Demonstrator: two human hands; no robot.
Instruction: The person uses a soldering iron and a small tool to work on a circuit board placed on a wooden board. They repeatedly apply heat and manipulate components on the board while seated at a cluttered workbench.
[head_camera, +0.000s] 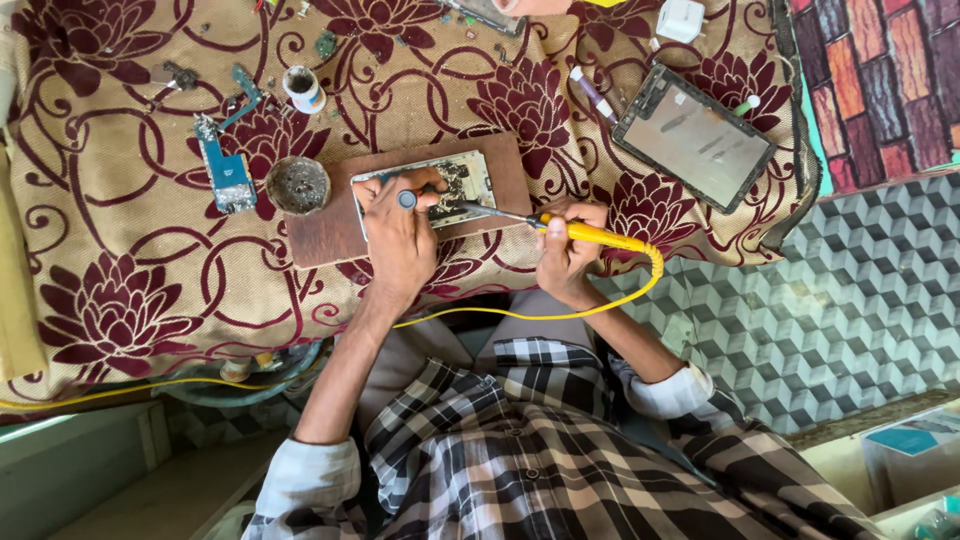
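Note:
An opened phone (462, 180) lies with its circuit board exposed on a brown wooden board (330, 235), set on a patterned cloth. My left hand (398, 235) presses flat on the phone's left part, a ring on one finger. My right hand (565, 250) grips a yellow-handled soldering iron (590, 234); its metal tip reaches left to the phone's circuit board. The iron's yellow cord (560, 312) loops down across my lap.
A small round metal dish (297, 185) sits at the board's left edge, with a blue circuit board (228, 178) and a small white pot (302, 88) beyond. A tablet (694, 138), a marker (592, 94) and a white charger (680, 20) lie at the right. A tiled floor (860, 300) shows at right.

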